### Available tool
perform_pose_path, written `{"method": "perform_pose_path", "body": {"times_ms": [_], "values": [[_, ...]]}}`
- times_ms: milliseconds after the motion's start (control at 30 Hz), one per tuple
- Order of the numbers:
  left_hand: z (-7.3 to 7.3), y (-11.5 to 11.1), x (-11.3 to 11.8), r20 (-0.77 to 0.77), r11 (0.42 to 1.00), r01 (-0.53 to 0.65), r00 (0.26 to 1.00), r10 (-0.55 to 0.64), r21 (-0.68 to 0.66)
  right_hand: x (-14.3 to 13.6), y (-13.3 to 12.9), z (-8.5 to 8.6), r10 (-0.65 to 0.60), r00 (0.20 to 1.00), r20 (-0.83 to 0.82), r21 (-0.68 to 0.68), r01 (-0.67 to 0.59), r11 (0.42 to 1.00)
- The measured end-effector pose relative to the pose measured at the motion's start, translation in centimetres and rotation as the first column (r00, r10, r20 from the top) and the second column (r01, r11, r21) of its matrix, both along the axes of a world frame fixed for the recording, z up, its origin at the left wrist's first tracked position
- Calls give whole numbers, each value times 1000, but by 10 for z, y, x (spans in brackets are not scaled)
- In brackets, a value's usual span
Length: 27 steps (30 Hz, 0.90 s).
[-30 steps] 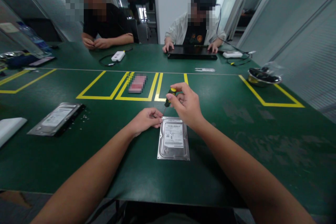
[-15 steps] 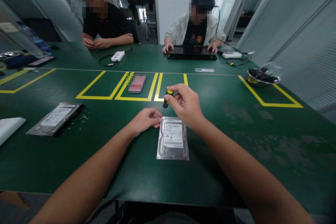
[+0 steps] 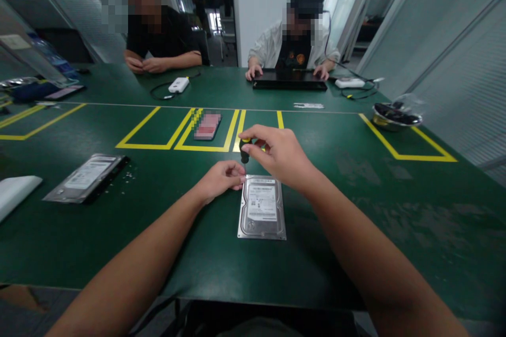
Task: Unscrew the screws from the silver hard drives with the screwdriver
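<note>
A silver hard drive (image 3: 261,210) with a white label lies flat on the green table before me. My right hand (image 3: 279,155) grips the black and yellow handle of a screwdriver (image 3: 244,151), held nearly upright. Its thin shaft points down at the drive's far left corner. Right beside that tip, my left hand (image 3: 221,179) has thumb and fingers pinched together at the corner. Whatever lies between those fingertips is too small to see.
On the left sit a second hard drive (image 3: 85,176), scattered small bits (image 3: 125,176) and a white object (image 3: 18,195). A phone (image 3: 208,126) lies within yellow tape. A metal bowl (image 3: 396,117) stands at right. Two people sit opposite, one with hands on a black panel (image 3: 290,79).
My right hand has shifted slightly left, and the screwdriver has gone from leaning to nearly upright. My left hand stays at the drive's corner.
</note>
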<state>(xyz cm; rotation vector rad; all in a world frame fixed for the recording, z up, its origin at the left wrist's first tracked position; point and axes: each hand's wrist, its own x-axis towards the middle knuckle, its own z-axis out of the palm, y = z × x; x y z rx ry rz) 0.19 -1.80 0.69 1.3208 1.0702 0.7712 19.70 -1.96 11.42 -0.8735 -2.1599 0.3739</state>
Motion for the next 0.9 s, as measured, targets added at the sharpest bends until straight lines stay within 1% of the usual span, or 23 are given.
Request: {"method": "perform_pose_path", "body": {"times_ms": [133, 200, 267, 333, 400, 500, 567, 767, 900], "values": [[0, 0, 1, 10, 1000, 14, 1000, -14, 6, -2, 6, 13, 14, 999, 42, 67, -17, 998], [-1, 1, 0, 12, 1000, 25, 1000, -25, 11, -3, 8, 18, 6, 994, 111, 78, -14, 997], [-2, 2, 0, 7, 999, 31, 999, -32, 14, -4, 10, 23, -32, 979, 200, 79, 17, 997], [-4, 2, 0, -4, 999, 32, 999, -32, 28, -5, 10, 26, -60, 965, 254, 80, 40, 996], [-4, 2, 0, -24, 998, 33, 999, -32, 49, -5, 8, 29, -35, 966, 255, 71, 17, 997], [-4, 2, 1, -55, 998, 32, 998, -29, 57, -5, 5, 31, 43, 975, 218, 45, -55, 998], [-3, 2, 1, -64, 998, 31, 998, -28, 46, -5, 4, 31, 47, 974, 221, 39, -57, 998], [0, 2, 1, -72, 1000, 25, 997, -24, 4, -5, 7, 28, -70, 958, 278, 107, 41, 993], [-1, 3, 0, -67, 1000, 14, 998, -15, -14, -4, 9, 25, -143, 942, 305, 136, 106, 985]]}}
